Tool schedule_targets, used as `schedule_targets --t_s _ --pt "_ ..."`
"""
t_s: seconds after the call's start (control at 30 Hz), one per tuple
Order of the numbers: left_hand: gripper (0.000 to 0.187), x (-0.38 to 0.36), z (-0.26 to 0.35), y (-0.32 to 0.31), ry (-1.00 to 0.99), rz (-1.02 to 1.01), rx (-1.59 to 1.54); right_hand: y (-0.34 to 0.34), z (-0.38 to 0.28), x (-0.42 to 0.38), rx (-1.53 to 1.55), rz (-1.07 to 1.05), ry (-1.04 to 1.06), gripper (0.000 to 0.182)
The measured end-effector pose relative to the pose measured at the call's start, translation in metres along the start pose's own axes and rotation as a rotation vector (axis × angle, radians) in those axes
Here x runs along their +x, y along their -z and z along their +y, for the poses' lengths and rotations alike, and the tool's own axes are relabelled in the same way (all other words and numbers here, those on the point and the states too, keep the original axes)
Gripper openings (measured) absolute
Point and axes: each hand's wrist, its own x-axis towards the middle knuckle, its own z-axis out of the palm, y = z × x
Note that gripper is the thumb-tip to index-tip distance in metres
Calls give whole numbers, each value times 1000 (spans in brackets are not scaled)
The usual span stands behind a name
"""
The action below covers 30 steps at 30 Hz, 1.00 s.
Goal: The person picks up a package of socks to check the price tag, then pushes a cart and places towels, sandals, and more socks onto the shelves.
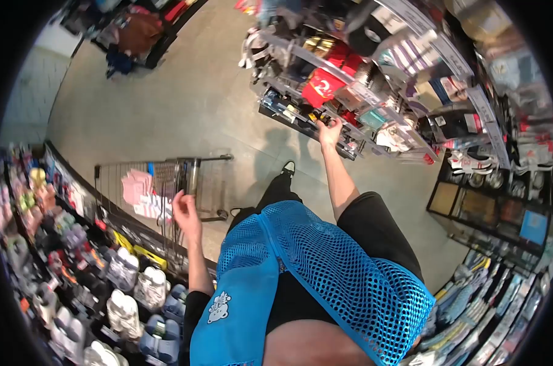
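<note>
My right hand reaches out to the low front edge of a display rack. Its fingers curl together beside small black and yellow packaged goods; what lies between them is too small to make out. Close to the handle end of a wire shopping cart, my left hand is held with loosely bent fingers apart and nothing in it. Folded pink items and white striped ones lie in the cart.
Hanging red items and socks fill the rack at the right. Shelves of sandals and clogs line the lower left. More packed goods stand at the lower right. Grey floor runs between the displays.
</note>
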Motion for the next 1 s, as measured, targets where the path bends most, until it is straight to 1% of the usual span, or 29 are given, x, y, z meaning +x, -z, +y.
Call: schedule_targets --t_s 0.03,0.07,0.1,0.13,0.17,0.2,0.23,0.27,0.33,0.37,0.4,0.47,0.5,0.53,0.57,0.6,0.63,0.7,0.73,0.77,0.8,0.83,0.87,0.93,1.0 --pt "31 -5 -8 21 -75 34 185 1 9 -14 117 77 22 74" --pt "30 -11 -9 48 -132 90 394 3 44 -6 -68 132 161 60" --pt "32 -22 8 68 -166 129 679 14 163 77 679 -290 104 47" --pt "33 -32 -5 95 -135 86 861 23 89 5 187 -121 91 42" --pt "37 -45 -16 114 -19 115 997 23 68 -20 231 -116 -31 39" --pt "43 -62 -50 135 -18 145 1163 14 59 -38 459 -159 -10 39" --pt "47 -78 -58 149 154 112 1195 10 46 -56 420 -187 -26 39" --pt "47 -92 -70 176 223 159 1191 -1 29 -85 380 -190 -40 39" --pt "46 -116 -88 201 405 82 1177 -32 -17 -131 323 -292 -4 39" --pt "43 -121 -92 199 341 117 1036 -53 -37 -142 302 -383 63 40" --pt "43 -124 -96 198 372 128 1016 -75 -64 -162 273 -485 95 43" --pt "38 -122 -102 187 299 284 819 -131 -105 -206 283 -618 281 40" --pt "34 -121 -102 183 346 339 779 -161 -132 -241 246 -679 333 37" --pt "34 -121 -106 180 369 349 764 -191 -143 -257 192 -818 444 34" --pt "33 -122 -109 179 362 385 725 -220 -154 -287 173 -888 477 30" --pt "32 -122 -109 171 355 423 691 -245 -165 -315 161 -1015 555 26" --pt "27 -117 -96 173 420 410 670 -274 -163 -342 95 -1153 639 23" --pt "24 -112 -86 174 437 433 647 -341 -132 -387 9 -1446 570 24" --pt "22 -112 -87 182 431 437 624 -371 -114 -423 -148 -1577 548 27" --pt "22 -113 -87 180 457 447 622 -397 -92 -451 -269 -1683 471 27" --pt "20 -112 -88 180 438 448 640 -426 -57 -468 -402 -1775 543 34" --pt "18 -110 -90 180 416 448 661 -456 -12 -481 -567 -1800 502 39" --pt "17 -108 -87 180 451 438 645 -480 31 -493 -737 -1815 454 45" --pt "17 -108 -82 183 505 425 630 -513 94 -518 -1055 -1839 426 57" --pt "16 -107 -83 185 579 389 604 -522 151 -542 -948 -1675 627 75"
